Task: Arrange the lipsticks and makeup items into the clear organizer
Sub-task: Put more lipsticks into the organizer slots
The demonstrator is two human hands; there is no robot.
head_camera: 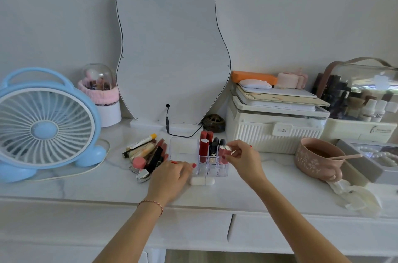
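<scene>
The clear organizer (183, 146) sits on the white marble tabletop in front of the mirror. Its right-hand slots hold several upright lipsticks, red (203, 150) and black (213, 147). My right hand (241, 158) pinches a pink lipstick (223, 155) standing in the organizer's front right slot. My left hand (172, 178) rests palm down at the organizer's front left corner, fingers curled, touching a pile of loose makeup items (146, 154) lying to the left. A small white capsule-shaped case (202, 181) lies just in front of the organizer.
A blue desk fan (46, 124) stands at the left. A pear-shaped mirror (172, 47) with a black cable leans behind. Cream storage boxes (273, 127), a clear cosmetics case (361, 94) and a pink cup (318, 158) with a spoon fill the right side.
</scene>
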